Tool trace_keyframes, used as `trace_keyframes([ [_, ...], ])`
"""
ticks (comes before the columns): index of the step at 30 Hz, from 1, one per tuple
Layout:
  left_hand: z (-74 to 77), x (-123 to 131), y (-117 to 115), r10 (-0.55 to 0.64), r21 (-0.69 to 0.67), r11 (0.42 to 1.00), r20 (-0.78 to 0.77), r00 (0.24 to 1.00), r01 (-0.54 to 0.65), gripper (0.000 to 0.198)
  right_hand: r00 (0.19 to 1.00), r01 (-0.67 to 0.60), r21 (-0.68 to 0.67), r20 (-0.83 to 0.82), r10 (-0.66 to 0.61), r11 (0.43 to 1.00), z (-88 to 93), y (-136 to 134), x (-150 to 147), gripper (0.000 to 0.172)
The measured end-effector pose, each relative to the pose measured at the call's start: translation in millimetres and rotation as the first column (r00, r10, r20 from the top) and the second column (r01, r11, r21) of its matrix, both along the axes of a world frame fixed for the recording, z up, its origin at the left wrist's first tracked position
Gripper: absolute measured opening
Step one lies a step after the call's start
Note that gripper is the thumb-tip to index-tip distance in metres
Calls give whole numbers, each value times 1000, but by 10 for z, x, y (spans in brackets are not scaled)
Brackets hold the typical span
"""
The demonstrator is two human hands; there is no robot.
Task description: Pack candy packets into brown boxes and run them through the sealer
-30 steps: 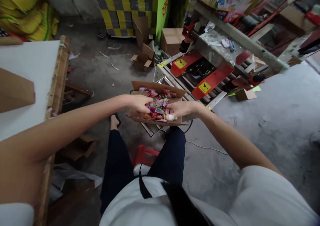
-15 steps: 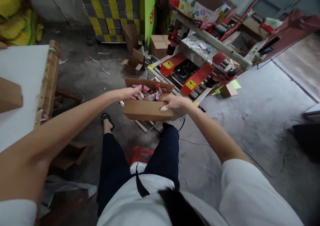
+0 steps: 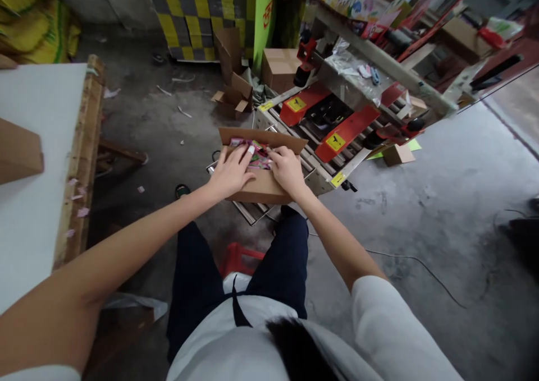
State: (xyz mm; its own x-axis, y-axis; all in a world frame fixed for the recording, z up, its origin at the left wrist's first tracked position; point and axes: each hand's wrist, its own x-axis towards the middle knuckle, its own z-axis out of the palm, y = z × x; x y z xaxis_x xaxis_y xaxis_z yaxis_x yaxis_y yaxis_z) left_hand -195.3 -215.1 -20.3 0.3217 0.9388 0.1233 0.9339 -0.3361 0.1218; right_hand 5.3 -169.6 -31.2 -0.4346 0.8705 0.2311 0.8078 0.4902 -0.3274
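Observation:
A brown cardboard box (image 3: 261, 191) of bright pink and green packets (image 3: 255, 148) rests on the near end of a roller conveyor. My left hand (image 3: 231, 171) lies flat on the near flap with its fingers stretched out over the packets. My right hand (image 3: 287, 169) lies flat beside it on the same flap, fingers reaching toward the packets. Both hands press the near flap down over the box's contents. The far flap (image 3: 265, 136) stands open.
A red and steel box-sealing machine (image 3: 332, 117) stands just beyond the box, with a cluttered shelf above it. A white table (image 3: 37, 162) with a wooden edge is at left. Loose cartons (image 3: 232, 95) lie on the concrete floor. A red stool (image 3: 240, 256) is under me, a cable trails right.
The near flap, down at first, was raised and is now folded over the packets. Both hands moved from among the packets and the box edge onto that flap, lying flat.

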Motion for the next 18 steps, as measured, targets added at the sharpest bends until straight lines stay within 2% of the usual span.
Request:
trace_keyframes([
  [5, -29, -46, 106, -135, 10, 991, -36, 990, 135, 58, 954, -102, -141, 265, 137, 985, 165, 156, -204, 36],
  [8, -50, -41, 176, -176, 10, 984, -77, 981, 178, 49, 933, -102, -227, 316, 173, 968, 183, 288, -265, 35],
  [11, -58, -11, 230, -168, 1, 986, -129, 977, 169, 51, 939, -126, -247, 283, 196, 961, 87, 331, -251, 34],
  [13, -62, 18, 244, -136, 7, 991, -109, 985, 137, 50, 963, -168, -186, 181, 202, 968, -2, 286, -197, 34],
  [15, -62, 45, 236, -104, 4, 995, -64, 992, 105, 47, 983, -173, -31, 50, 174, 984, -65, 204, -133, 33],
  [18, -36, 64, 178, -56, -3, 998, 19, 998, 56, 41, 996, -18, 222, -75, 36, 975, -69, 93, -87, 46],
])
